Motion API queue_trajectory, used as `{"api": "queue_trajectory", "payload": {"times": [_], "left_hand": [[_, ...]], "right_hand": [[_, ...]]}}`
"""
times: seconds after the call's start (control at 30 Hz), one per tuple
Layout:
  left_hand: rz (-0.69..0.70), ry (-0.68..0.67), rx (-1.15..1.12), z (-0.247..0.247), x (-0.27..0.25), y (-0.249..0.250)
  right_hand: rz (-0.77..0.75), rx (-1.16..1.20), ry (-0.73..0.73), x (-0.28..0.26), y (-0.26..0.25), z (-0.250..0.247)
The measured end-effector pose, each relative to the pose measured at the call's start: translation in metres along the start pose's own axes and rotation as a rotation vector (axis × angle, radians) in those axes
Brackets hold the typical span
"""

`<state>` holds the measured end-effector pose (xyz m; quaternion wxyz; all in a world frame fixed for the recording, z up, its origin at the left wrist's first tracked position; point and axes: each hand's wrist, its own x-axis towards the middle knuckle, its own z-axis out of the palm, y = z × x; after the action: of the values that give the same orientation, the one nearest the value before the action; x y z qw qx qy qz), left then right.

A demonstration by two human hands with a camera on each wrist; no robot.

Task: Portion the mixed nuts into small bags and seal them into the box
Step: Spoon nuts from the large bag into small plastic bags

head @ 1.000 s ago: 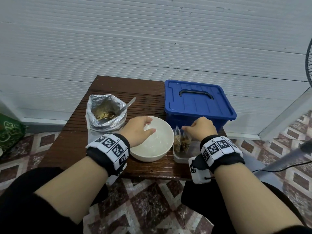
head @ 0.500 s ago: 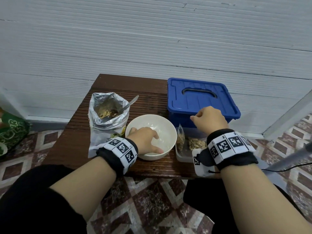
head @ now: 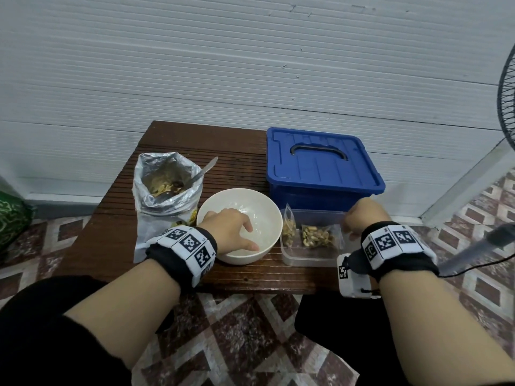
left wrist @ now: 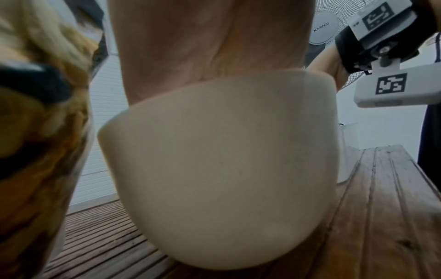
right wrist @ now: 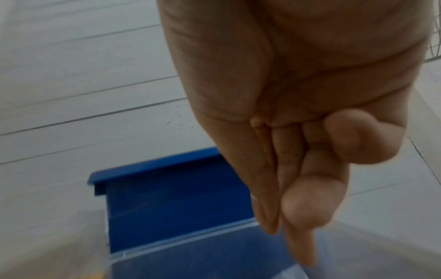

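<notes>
An open foil bag of mixed nuts (head: 167,196) stands at the table's left with a spoon (head: 206,169) in it. My left hand (head: 252,238) reaches into the white bowl (head: 267,207), fingers spread over shiny clear plastic inside; the left wrist view shows only the bowl's outer wall (left wrist: 226,169). A clear container (head: 309,257) holds two small filled bags, one upright (head: 288,229), one lying flat (head: 317,236). My right hand (head: 348,229) hovers at that container's right side, thumb and fingers (right wrist: 293,207) pressed together and pointing down. The blue box (head: 320,165) sits behind, lid on.
The brown slatted table (head: 117,235) is small, and its near edge lies just before the bowl. A white panelled wall stands close behind. A fan (head: 507,101) is at the right and a green bag (head: 11,218) on the floor at the left.
My right hand released the second small bag into the clear container, rose toward the blue box, then came down at the container's right side. My left hand slid to the bowl's near side.
</notes>
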<state>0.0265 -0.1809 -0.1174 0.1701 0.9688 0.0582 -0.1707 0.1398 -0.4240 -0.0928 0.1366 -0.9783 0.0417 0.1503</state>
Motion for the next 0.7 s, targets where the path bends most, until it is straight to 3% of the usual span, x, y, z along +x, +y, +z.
{"api": "queue_trajectory", "payload": {"times": [0.4, 0.6, 0.7], "left_hand": [[0.009, -0.004, 0.027, 0.000, 0.000, 0.000], [0.006, -0.003, 0.013, 0.002, 0.001, 0.000], [0.002, -0.002, 0.011, 0.002, 0.001, 0.000]], "right_hand": [[0.016, -0.111, -0.023, -0.008, -0.007, 0.021], [0.015, 0.040, 0.016, -0.011, -0.011, 0.018], [-0.073, 0.147, 0.074, -0.012, -0.016, 0.012]]}}
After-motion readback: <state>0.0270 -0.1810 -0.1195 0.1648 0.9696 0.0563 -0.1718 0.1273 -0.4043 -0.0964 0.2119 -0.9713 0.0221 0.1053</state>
